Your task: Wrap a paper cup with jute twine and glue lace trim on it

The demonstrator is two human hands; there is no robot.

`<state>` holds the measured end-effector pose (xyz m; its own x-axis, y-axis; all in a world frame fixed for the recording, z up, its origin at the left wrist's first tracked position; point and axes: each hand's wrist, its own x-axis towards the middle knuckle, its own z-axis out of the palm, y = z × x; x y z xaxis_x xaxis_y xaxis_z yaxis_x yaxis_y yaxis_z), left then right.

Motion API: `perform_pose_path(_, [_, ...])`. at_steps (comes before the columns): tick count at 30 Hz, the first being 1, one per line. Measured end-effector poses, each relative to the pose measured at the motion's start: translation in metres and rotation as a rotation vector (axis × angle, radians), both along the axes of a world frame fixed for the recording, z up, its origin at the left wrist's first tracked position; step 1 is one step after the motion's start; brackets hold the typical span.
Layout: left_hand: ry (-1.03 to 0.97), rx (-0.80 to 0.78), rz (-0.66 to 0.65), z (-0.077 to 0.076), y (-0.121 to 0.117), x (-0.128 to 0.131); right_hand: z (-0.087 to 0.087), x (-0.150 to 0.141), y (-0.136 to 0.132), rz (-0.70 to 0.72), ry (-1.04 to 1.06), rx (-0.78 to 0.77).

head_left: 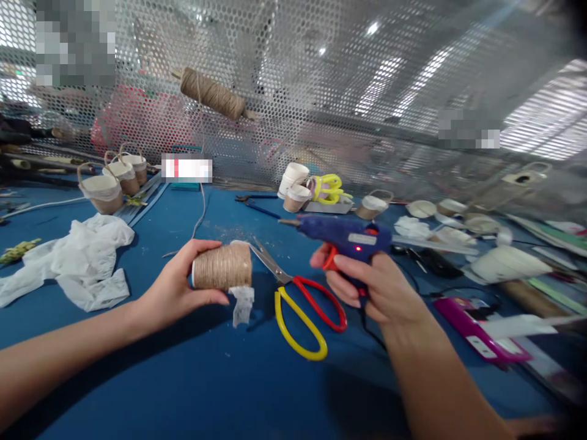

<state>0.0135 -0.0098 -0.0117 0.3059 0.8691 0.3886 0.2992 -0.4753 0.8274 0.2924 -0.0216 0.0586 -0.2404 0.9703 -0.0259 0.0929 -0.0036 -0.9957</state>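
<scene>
My left hand (183, 278) grips a small cup wrapped in brown twine (224, 267), lying on its side just above the blue table. A strip of white fabric (243, 305) hangs from the cup's right end. In my right hand (358, 275) is a blue hot glue gun (343, 235), its red light lit and its nozzle pointing left. My fingers wrap its handle, at the orange trigger. Between the hands lie open scissors (284, 278) with one red and one yellow handle, their tips close to the cup.
White crumpled fabric (87, 263) lies at left, near several twine-wrapped baskets (103, 194). A twine spool (211, 93) hangs on the perforated metal screen (284, 73). Pliers (259, 206), white cups (293, 177) and yellow cord (328, 188) stand behind. A purple power strip (479, 330) sits at right.
</scene>
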Motion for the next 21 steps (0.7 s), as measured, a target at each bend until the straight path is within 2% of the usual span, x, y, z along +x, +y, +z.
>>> perform_pose_path(2, [-0.025, -0.100, 0.034, 0.000, 0.001, 0.000, 0.003, 0.007, 0.007, -0.113, 0.038, 0.036])
perform_pose_path(4, [-0.056, -0.158, 0.043, 0.002, 0.001, 0.001, 0.002, 0.014, 0.018, -0.307, 0.007, 0.098])
perform_pose_path(6, [-0.090, -0.188, 0.025, 0.004, 0.000, 0.002, -0.004, 0.022, 0.032, -0.465, -0.202, 0.060])
perform_pose_path(10, [-0.179, -0.256, -0.049, 0.008, -0.005, 0.005, -0.027, 0.031, 0.058, -0.525, -0.386, 0.004])
perform_pose_path(15, [-0.230, -0.291, -0.102, 0.010, -0.008, 0.005, -0.052, 0.035, 0.073, -0.524, -0.669, 0.007])
perform_pose_path(18, [-0.263, -0.310, -0.133, 0.010, -0.009, 0.005, -0.056, 0.036, 0.075, -0.530, -0.813, 0.077])
perform_pose_path(21, [-0.285, -0.349, -0.141, 0.010, -0.009, 0.007, -0.050, 0.029, 0.068, -0.539, -0.906, 0.186])
